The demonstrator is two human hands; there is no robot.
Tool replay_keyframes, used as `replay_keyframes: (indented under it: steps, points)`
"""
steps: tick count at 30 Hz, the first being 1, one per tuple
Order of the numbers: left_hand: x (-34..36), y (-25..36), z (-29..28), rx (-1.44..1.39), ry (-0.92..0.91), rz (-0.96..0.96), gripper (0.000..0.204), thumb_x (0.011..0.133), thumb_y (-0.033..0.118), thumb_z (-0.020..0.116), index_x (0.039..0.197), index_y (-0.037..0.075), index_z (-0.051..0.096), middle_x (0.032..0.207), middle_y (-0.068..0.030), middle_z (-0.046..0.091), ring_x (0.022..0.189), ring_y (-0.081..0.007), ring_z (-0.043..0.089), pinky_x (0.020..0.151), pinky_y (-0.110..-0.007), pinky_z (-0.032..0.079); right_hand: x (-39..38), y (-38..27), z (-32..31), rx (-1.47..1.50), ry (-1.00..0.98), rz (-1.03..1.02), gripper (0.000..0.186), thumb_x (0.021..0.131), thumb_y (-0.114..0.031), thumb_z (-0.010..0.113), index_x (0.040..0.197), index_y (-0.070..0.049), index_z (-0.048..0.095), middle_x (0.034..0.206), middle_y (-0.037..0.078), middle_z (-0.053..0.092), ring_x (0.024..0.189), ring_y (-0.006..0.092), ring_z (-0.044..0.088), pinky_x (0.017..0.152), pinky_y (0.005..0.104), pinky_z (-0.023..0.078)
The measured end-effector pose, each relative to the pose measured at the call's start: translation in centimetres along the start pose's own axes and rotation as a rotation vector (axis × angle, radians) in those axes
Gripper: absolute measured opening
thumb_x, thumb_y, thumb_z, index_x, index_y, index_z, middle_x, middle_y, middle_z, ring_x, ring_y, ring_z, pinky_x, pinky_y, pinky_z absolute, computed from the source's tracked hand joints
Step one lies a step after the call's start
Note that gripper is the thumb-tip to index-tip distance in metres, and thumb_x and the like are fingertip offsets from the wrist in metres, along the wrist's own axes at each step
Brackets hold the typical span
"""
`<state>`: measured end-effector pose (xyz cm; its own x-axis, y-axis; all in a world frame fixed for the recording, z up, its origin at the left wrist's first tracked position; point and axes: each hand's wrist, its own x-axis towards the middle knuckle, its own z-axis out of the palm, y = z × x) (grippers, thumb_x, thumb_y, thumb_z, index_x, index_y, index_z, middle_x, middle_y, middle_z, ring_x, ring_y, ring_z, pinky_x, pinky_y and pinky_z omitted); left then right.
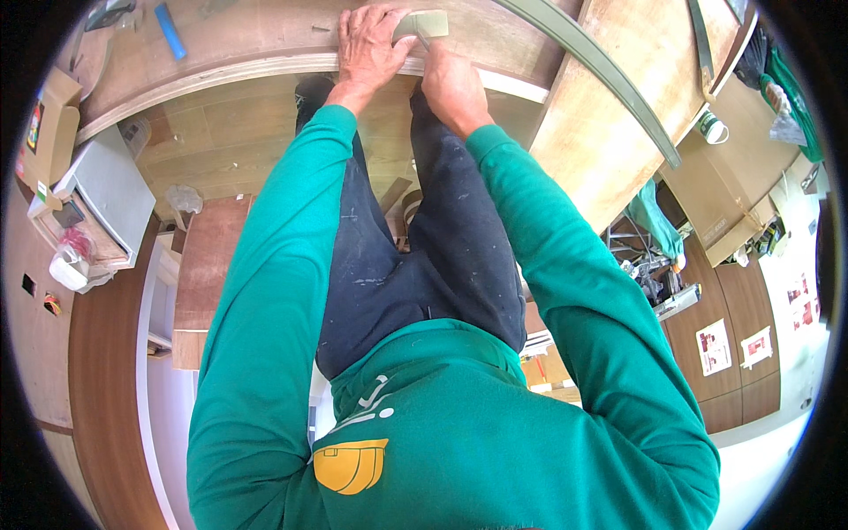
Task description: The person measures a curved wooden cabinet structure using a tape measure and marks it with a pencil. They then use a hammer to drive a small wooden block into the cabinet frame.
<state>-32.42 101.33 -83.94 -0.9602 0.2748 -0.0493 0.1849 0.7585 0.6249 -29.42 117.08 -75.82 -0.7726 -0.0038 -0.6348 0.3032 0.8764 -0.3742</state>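
My left hand (371,42) lies flat, fingers spread, on a wooden board (256,35) at the top of the view, pressing down one end of a short olive-green strip piece (422,24). My right hand (452,87) sits just right of it, fingers curled at the board's front edge under that green piece; what it grips is hidden. Both arms wear green sleeves and reach forward over dark trousers.
A long olive-green strip (609,75) runs diagonally across a second board (609,132) at the upper right. A blue marker (170,31) lies on the board at left. A grey box (110,190), cardboard (49,124), a white cup (712,128) and power tools (658,283) stand around.
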Motion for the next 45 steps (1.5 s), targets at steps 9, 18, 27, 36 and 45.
replay_keyframes:
  steps: [9,18,27,36,45]
  points:
    - [-0.1,-0.2,0.0,0.02,-0.02,0.011,0.052,0.087,0.04,0.081,0.133,0.017,0.072,0.132,-0.0042,0.068,0.13,-0.0291,0.056,0.118,-0.05,0.034,0.2,-0.1,0.2,-0.029,0.016,-0.011,0.019,0.102,-0.013,0.053,0.113,0.0,0.061,0.094,0.032,0.073,0.089,0.0499,0.074,0.08,0.0594,0.059]
    - [-0.2,-1.1,0.1,-0.055,-0.104,-0.011,0.06,0.085,0.037,0.083,0.139,0.015,0.067,0.134,-0.0069,0.067,0.13,-0.0334,0.056,0.114,-0.049,0.042,1.7,-0.7,0.0,-0.118,0.001,-0.064,0.019,0.098,-0.009,0.055,0.11,0.003,0.061,0.087,0.031,0.072,0.085,0.0501,0.073,0.076,0.0589,0.059]
    - [-0.3,-1.2,0.2,-0.059,-0.094,-0.005,0.058,0.085,0.033,0.083,0.139,0.015,0.067,0.131,-0.0074,0.067,0.127,-0.034,0.057,0.112,-0.05,0.045,1.2,-1.1,0.2,-0.126,0.044,-0.096,0.017,0.098,-0.01,0.056,0.106,0.003,0.062,0.087,0.029,0.073,0.084,0.0477,0.074,0.076,0.0583,0.06]
    - [-0.4,-1.2,0.4,-0.062,-0.097,-0.027,0.059,0.084,0.029,0.083,0.139,0.015,0.067,0.133,-0.0076,0.066,0.127,-0.0345,0.057,0.112,-0.049,0.045,1.8,-0.7,0.0,-0.198,0.042,-0.161,0.018,0.1,-0.014,0.057,0.099,0.003,0.064,0.087,0.027,0.073,0.079,0.0445,0.075,0.071,0.0546,0.061]
    - [-0.3,-0.9,0.1,-0.08,-0.089,-0.027,0.058,0.083,0.023,0.085,0.137,0.016,0.066,0.128,-0.0063,0.066,0.127,-0.0318,0.057,0.114,-0.049,0.042,1.8,-1.3,0.1,-0.141,0.051,-0.102,0.018,0.1,-0.011,0.055,0.104,0.004,0.064,0.087,0.03,0.073,0.084,0.0489,0.074,0.078,0.0578,0.06]
